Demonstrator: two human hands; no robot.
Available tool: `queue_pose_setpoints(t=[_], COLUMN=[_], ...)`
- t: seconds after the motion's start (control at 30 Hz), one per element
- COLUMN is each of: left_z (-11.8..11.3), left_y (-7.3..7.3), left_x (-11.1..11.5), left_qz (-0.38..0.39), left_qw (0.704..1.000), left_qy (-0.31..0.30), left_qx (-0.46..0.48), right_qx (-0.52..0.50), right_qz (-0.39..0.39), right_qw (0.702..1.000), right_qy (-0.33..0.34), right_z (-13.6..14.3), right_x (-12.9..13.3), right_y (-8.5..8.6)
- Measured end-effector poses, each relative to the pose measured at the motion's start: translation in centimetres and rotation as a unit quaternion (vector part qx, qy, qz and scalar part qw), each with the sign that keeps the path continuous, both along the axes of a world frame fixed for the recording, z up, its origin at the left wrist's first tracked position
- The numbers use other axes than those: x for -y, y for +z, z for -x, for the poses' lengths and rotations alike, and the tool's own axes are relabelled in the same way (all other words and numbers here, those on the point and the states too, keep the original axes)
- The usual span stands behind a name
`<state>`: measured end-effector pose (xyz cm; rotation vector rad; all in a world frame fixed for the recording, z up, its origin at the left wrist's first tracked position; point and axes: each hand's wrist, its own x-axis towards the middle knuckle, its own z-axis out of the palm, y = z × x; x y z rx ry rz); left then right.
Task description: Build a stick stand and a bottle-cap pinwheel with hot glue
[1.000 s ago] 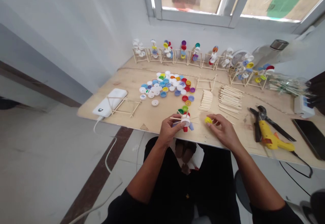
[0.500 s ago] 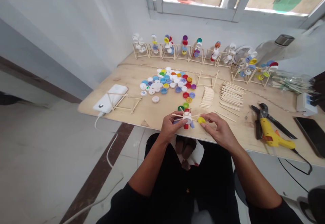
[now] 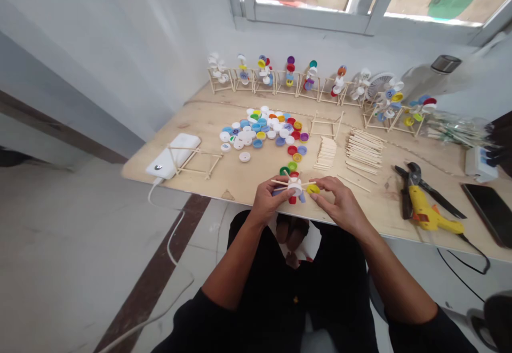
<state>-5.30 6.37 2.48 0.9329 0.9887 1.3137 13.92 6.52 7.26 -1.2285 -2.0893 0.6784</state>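
My left hand point(image 3: 269, 198) grips a small wheel point(image 3: 295, 186) made of a white cap with thin wooden sticks radiating from it. Red and lilac caps sit on its lower sticks. Between the thumb and fingers of my right hand point(image 3: 338, 199) is a yellow cap point(image 3: 313, 189), close against the right side of the wheel by a stick. Just beyond the wheel lie a dark green cap point(image 3: 284, 171) and a light green cap point(image 3: 293, 166) on the wooden table point(image 3: 200, 193).
Loose caps point(image 3: 260, 129) lie mid-table, with stick piles point(image 3: 364, 151) to their right. A stick frame point(image 3: 196, 162) leans by a white power bank point(image 3: 176, 153). Finished wheels line the wall. A yellow glue gun point(image 3: 430, 211), pliers and a phone point(image 3: 488, 209) are at right.
My right hand has moved slightly left, bringing the yellow cap closer to the white cap of the wheel. My left hand has hardly moved.
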Motion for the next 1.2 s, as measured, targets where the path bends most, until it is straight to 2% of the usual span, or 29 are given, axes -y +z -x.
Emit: queue_pose_setpoints(t=[0.4, 0.63, 0.83, 0.97, 1.2], left_z=[0.0, -0.1, 0.0, 0.2, 0.1], left_y=[-0.3, 0.0, -0.1, 0.4, 2.2], left_x=[0.0, 0.1, 0.1, 0.1, 0.5], left_qz=[0.0, 0.01, 0.016, 0.023, -0.011], left_qw=[1.0, 1.0, 1.0, 1.0, 0.992], left_qy=[0.002, 0.01, 0.019, -0.013, -0.097], left_qx=[-0.002, -0.001, 0.008, -0.017, -0.084], right_qx=[0.001, -0.003, -0.047, -0.067, -0.07], right_qz=[0.013, 0.018, 0.042, 0.076, 0.111], right_qw=[1.0, 1.0, 0.997, 0.993, 0.991], right_qy=[-0.003, 0.003, -0.036, -0.057, 0.02], right_z=[0.1, 0.2, -0.8, -1.4, -0.7], right_x=[0.3, 0.4, 0.6, 0.6, 0.9], right_y=[0.0, -0.2, 1.2, 2.3, 1.9])
